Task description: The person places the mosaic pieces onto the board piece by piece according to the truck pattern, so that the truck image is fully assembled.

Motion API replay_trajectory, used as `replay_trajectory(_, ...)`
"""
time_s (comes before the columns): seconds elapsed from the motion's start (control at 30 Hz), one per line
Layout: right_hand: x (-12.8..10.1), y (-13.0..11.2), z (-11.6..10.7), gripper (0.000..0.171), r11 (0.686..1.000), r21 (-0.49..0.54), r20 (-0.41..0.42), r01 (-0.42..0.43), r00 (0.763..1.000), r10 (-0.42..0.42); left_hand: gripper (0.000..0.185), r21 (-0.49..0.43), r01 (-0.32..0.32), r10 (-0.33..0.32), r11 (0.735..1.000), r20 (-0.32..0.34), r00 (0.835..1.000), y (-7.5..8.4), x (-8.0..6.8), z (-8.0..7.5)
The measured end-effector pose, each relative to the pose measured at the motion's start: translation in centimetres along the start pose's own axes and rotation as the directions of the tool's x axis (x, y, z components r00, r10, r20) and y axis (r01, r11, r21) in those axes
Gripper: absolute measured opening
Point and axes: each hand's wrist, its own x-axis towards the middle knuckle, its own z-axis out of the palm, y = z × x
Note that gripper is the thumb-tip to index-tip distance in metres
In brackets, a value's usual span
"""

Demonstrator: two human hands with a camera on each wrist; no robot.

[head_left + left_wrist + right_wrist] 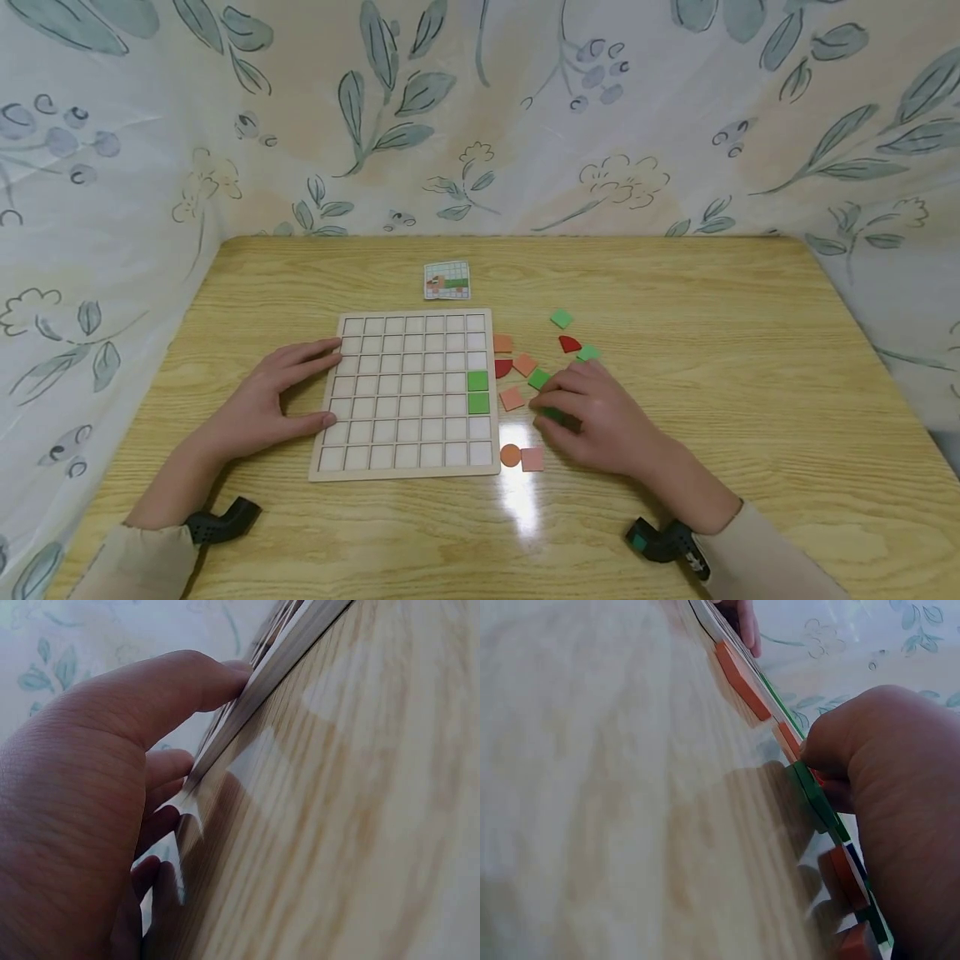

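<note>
A wooden grid board [405, 477] lies in front of me with two green square tiles [477, 392] in its right column. My left hand [270, 400] rests at the board's left edge, thumb and fingertips touching the frame [259, 694]. To the right of the board, my right hand [592, 408] is bent low over loose tiles. A green tile [810, 795] shows beside its thumb, partly hidden under the hand in the head view; I cannot tell whether the fingers pinch it. Another green tile [538, 379] and an orange tile [512, 399] lie by the fingertips.
A small pattern card [447, 281] lies behind the board. Around the right hand are red quarter-round pieces [570, 343], more orange tiles [525, 364] and green tiles [562, 318]. An orange disc [510, 455] and a pink square [532, 459] sit near the board's front right corner.
</note>
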Motion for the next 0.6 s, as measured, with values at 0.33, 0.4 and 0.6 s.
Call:
replay_trajectory(0.33,-0.6,0.3,-0.7,0.020,0.998,-0.007,-0.002,-0.065,0.998,0.065,0.083,0.004,-0.003,0.003,1.000,-0.002,1.000,-0.1,0.0,0.1)
replay_trajectory(0.4,-0.9,0.4,-0.8,0.021,0.998,-0.007,-0.001,-0.065,0.998,0.065,0.083,0.003,-0.005,0.005,1.000,-0.003,1.000,-0.2,0.0,0.1)
replay_trajectory(0.6,-1.4,0.8,-1.1,0.023,0.998,-0.032,0.011,-0.051,0.999,0.052,0.082,0.002,0.000,0.000,1.000,-0.004,1.000,-0.2,0.0,0.1)
